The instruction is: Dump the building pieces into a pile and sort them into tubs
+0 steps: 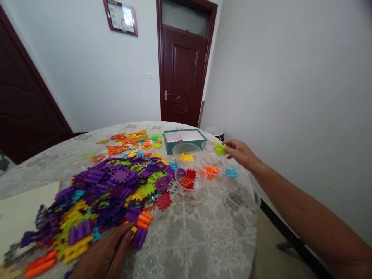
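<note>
My right hand [236,151] pinches a lime green piece [220,148] over a clear bowl at the back right of the table. At the near edge of a big mixed pile of plastic pieces [120,176], my left hand [112,248] rests with its fingers together by a small yellow piece; what it grips, if anything, is hidden. Purple and orange tubes [143,221] lie just beyond its fingertips. Clear bowls nearby hold yellow pieces [186,157], red pieces [188,178] and orange pieces [210,171].
A green box [170,146] with a white inside stands behind the bowls. Blue pieces [231,173] lie near another clear bowl [257,199] close to the right table edge. Orange and yellow pieces [128,140] are scattered at the back. Pale card [29,205] lies at left.
</note>
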Available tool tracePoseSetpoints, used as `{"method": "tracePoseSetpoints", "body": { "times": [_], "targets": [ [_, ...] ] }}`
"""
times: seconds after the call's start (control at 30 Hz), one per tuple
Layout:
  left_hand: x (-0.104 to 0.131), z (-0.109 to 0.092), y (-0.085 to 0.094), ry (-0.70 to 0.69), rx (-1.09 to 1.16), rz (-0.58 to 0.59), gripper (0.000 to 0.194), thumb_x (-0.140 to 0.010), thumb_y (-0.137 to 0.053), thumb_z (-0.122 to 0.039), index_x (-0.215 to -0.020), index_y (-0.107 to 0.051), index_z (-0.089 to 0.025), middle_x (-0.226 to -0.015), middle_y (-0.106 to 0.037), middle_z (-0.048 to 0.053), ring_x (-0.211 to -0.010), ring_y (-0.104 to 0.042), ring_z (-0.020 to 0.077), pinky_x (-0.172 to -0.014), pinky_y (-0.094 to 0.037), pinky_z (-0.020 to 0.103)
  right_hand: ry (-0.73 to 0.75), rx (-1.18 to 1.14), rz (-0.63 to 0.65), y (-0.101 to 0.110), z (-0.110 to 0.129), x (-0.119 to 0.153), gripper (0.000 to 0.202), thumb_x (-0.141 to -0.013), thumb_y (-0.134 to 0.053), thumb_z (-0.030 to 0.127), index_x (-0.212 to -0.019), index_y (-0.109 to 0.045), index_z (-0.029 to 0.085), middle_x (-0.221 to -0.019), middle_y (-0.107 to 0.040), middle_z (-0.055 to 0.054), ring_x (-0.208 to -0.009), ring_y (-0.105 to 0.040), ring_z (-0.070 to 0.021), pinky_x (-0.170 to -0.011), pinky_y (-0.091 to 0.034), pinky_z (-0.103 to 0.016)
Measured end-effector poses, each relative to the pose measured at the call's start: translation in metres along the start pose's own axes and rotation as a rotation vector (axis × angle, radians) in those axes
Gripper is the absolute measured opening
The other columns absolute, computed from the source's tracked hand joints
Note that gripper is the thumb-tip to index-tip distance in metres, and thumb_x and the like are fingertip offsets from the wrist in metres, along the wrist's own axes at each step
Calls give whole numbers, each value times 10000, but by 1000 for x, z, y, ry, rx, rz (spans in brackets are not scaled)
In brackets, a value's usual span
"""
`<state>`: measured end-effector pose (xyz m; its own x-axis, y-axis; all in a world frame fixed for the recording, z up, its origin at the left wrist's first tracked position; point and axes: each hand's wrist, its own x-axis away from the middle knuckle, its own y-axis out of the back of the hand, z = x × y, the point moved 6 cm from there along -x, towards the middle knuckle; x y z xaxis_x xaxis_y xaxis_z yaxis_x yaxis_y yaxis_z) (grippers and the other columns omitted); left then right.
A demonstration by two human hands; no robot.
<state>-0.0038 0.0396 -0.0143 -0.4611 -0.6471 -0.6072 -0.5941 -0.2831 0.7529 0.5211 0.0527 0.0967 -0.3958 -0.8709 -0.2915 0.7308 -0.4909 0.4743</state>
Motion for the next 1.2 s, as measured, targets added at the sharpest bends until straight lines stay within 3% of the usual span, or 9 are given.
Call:
{"method": "tracePoseSetpoints", "body": {
  "times": [0.23,0.53,0.73,0.9,1.2],
  "targets": [
    [1,1,-4,42,-21,8,333,-1010,-510,-542,-1086,-730,-304,-1005,-836,-25,-828,-809,193,-802,-655,252,-61,-33,-52,3,-19,10,323,-823,-712,270,-1126,-733,161,-911,-704,-60,-733,-639,-155,-546,-571,-242],
    [0,-1,-3,26,-25,25,355,-1019,-494,-547,-1108,-724,-290,-1026,-832,-9,-851,-808,194,-832,-652,259,-88,-38,-41,-1,-23,21,304,-834,-678,274,-1111,-733,161,-933,-744,-74,-754,-661,-164,-553,-562,-238],
    [-5,-5,2,25,-13,7,375,-1021,-481,-557,-1080,-732,-285,-990,-836,-1,-817,-809,192,-799,-652,247,-79,2,-128,9,-28,21,307,-861,-647,293,-1122,-739,161,-935,-757,-75,-787,-669,-165,-600,-544,-227],
    [-3,-4,1,27,-11,6,401,-1019,-473,-574,-1070,-735,-276,-982,-834,11,-807,-806,196,-809,-647,250,-89,67,-164,13,-35,17,343,-854,-652,328,-1133,-750,154,-905,-745,-68,-705,-624,-150,-541,-496,-220],
    [1,1,-3,55,0,45,349,-1005,-514,-554,-1091,-730,-294,-1015,-832,5,-820,-805,198,-831,-644,254,-151,-29,-198,7,-44,-5,297,-805,-677,273,-1063,-750,144,-818,-709,-47,-625,-600,-126,-493,-484,-206]
  ]
}}
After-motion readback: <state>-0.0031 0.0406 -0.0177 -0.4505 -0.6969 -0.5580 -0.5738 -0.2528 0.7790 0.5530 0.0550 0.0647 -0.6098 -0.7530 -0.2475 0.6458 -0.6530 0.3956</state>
